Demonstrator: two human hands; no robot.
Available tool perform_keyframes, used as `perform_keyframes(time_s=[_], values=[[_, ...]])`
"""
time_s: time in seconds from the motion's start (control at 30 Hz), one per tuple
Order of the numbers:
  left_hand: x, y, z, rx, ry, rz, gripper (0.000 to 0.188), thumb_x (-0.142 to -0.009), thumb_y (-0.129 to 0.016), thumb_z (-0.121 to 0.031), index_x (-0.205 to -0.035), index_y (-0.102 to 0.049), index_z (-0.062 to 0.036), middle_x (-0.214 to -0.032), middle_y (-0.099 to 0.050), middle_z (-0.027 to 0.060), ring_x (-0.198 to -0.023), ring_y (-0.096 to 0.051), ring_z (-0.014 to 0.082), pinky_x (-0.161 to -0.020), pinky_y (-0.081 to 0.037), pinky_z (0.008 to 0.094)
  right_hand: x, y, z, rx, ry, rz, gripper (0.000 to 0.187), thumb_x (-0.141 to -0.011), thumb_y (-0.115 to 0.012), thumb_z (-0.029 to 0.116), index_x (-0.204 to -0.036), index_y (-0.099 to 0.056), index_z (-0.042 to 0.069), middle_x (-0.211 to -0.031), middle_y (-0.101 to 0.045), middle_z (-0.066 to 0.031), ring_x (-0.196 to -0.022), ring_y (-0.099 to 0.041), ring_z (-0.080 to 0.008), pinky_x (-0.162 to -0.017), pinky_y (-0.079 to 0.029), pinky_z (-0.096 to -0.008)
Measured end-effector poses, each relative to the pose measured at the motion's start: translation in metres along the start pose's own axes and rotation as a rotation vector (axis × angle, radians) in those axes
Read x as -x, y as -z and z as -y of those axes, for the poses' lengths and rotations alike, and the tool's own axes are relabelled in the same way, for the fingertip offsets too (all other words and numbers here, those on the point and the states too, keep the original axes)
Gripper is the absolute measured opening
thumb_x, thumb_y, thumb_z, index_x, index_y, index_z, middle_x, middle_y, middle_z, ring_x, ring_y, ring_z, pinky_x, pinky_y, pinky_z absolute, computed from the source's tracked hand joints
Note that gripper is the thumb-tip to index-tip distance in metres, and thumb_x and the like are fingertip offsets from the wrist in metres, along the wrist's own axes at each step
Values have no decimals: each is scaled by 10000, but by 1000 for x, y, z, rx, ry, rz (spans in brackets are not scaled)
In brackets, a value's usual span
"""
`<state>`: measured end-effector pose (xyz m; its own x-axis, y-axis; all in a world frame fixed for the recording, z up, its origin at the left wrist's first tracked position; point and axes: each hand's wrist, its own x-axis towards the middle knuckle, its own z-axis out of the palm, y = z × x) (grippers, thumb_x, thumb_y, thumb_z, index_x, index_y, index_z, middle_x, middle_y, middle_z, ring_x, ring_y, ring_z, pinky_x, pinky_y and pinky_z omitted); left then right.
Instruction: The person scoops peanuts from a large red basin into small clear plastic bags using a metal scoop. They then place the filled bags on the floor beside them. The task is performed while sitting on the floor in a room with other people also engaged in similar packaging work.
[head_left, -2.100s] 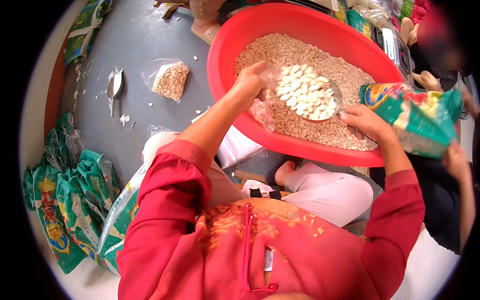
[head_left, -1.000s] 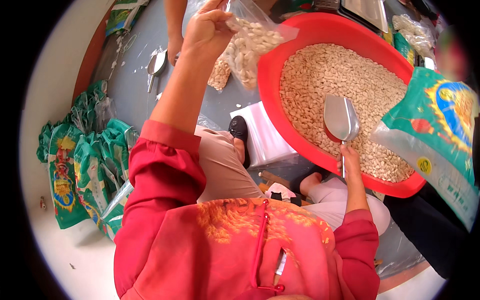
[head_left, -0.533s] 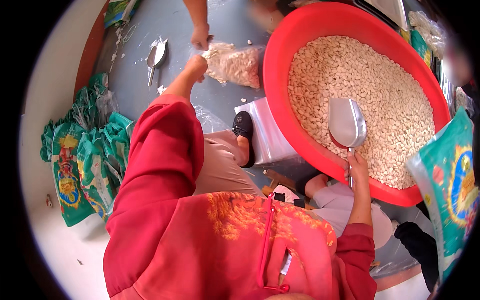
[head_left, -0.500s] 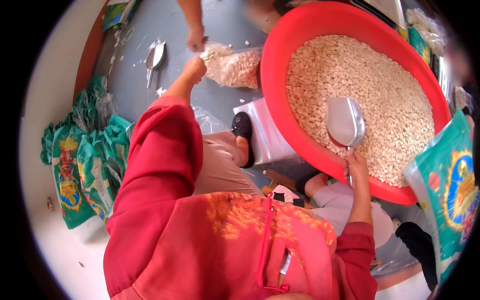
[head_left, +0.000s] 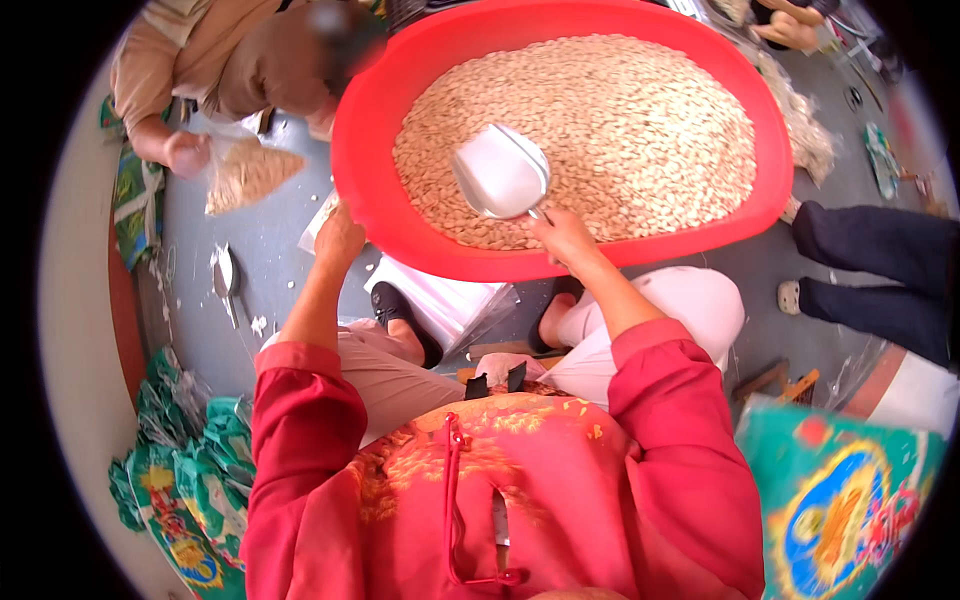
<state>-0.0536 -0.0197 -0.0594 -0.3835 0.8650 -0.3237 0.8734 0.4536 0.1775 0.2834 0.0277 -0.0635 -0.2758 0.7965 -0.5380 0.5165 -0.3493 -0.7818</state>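
Observation:
My right hand grips the handle of a metal scoop. The scoop hangs over pale, flat seeds that look like pumpkin seeds, heaped in a large red tub. Its visible inner face shows no seeds. Beside the tub's left rim is my left hand, fingers drawn in near a whitish flat piece; whether it holds that piece is hidden. At the upper left, another person's hand has a clear bag of seeds.
A second scoop lies on the grey floor. Clear plastic bags are stacked by my feet. Green printed bags pile up at left; another green bag is at lower right. Another person's dark-trousered legs are at right.
The seed bag has left my left hand and is with the other person, farther left. My left hand has come back toward the tub. My view has turned; the scoop stays in my right hand.

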Motion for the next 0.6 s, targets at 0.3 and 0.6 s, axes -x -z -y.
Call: perform_keyframes(time_s=[0.3,0.6], values=[[-21,-43,41,551,372,-150,604,-761,-526,-345,-1251,-338,-45,-894,-534,116,-745,-527,202,-607,-461,406,29,137,76,-233,549,-432,317,-715,-593,189,-928,-518,-35,-761,-573,-97,-609,-542,-142,-534,-451,-274],[-45,-66,17,869,326,-254,511,-757,-520,-361,-1101,-454,10,-984,-547,181,-895,-528,296,-769,-401,370,-3,271,-53,680,-388,-788,421,-753,-503,355,-1096,-521,111,-1042,-559,-168,-976,-530,-314,-793,-416,-417]])
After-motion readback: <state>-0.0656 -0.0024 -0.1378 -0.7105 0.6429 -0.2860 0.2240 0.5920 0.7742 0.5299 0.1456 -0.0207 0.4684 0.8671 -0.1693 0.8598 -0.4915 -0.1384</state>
